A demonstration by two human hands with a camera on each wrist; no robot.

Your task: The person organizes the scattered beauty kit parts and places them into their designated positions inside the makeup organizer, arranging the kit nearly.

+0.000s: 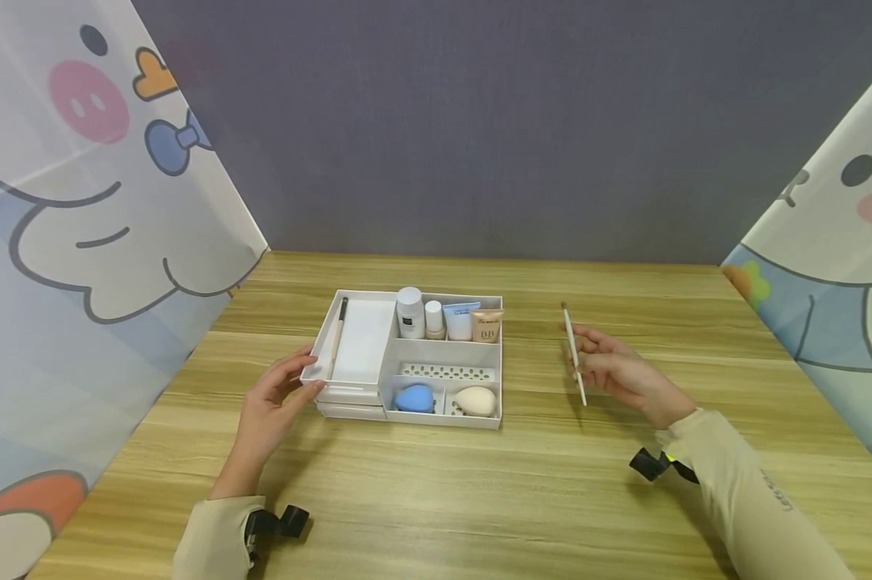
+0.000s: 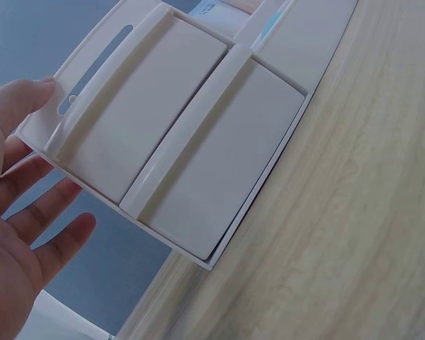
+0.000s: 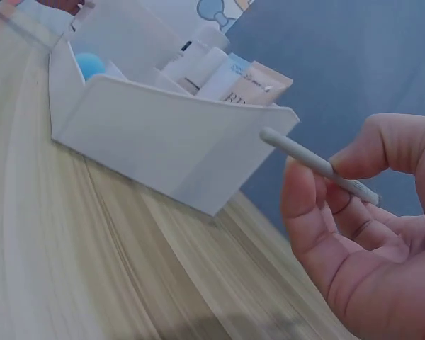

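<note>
While gripping the near-left corner of the white organizer (image 3: 156, 145) with the left hand (image 1: 269, 403), thumb in front and fingers spread behind, liable to tip or skew it if pressing unevenly. Near edge: two drawers (image 2: 216, 163) at left; beside them, a blue sponge (image 1: 415, 398) and a cream sponge (image 1: 476, 401). Off right, above the bench (image 1: 436, 491), a slim white brush (image 1: 575, 354) pinched between thumb and fingertips of the right hand (image 1: 615, 372); likely to pivot or drop from so small a hold. Along the left tray (image 1: 366, 338), a second brush (image 1: 336, 342). In the organizer's far right part, two bottles (image 1: 410, 321) and two tubes (image 1: 460, 324) standing close together; easily toppled if bumped by a low-passing brush.
</note>
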